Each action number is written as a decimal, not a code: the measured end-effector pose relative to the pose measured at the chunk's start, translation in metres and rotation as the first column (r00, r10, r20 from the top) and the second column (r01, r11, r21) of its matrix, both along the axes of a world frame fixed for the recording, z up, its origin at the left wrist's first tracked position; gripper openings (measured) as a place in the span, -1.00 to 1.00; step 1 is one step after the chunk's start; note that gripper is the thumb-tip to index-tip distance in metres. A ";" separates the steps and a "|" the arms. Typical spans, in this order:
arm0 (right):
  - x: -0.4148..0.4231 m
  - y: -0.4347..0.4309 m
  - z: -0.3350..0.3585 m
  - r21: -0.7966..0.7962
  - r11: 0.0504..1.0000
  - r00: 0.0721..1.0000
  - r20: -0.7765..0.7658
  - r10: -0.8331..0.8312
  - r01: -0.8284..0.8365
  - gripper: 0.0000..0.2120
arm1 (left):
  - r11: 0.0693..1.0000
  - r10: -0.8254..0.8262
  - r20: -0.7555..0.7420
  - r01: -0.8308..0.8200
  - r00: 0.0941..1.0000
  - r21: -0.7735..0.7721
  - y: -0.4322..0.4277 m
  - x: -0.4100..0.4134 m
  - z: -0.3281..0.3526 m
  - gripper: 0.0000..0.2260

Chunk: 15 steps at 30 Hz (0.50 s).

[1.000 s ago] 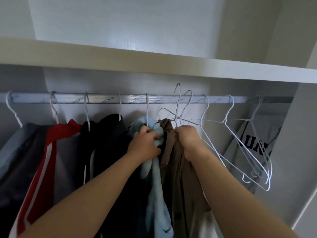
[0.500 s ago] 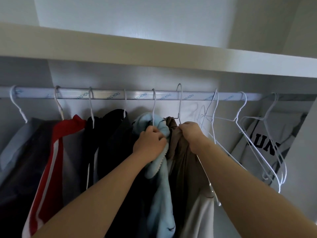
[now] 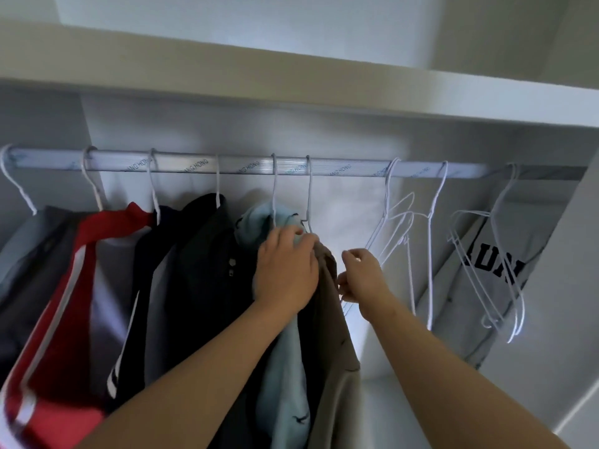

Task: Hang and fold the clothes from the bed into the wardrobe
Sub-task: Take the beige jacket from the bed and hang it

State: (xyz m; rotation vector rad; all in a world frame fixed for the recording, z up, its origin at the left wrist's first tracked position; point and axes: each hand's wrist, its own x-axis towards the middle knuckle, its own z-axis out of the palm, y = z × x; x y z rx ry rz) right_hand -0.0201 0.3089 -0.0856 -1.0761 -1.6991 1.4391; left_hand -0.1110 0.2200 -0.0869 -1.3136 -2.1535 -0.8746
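- wardrobe shelf (image 3: 291,82) — off-white, plain.
- rail (image 3: 324,168) — silvery, with small dark lettering repeated along it.
- hangers (image 3: 431,241) — thin white wire.
- grey garment (image 3: 29,254) at far left — dark grey, plain.
- red garment (image 3: 64,335) — red with white stripes and a grey panel.
- black garment (image 3: 201,270) — black, plain.
- light-blue garment (image 3: 285,384) — pale blue with a few small dark marks.
- brown garment (image 3: 334,367) — taupe brown, paler towards the bottom.
- grey sweatshirt (image 3: 486,286) at right — light grey with large black block letters.
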 end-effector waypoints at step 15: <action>0.009 0.012 -0.046 -0.175 0.969 0.982 -0.104 0.160 -0.176 -0.33 | 0.919 -0.027 0.122 0.072 0.992 -0.387 0.006 0.025 -0.005 -0.62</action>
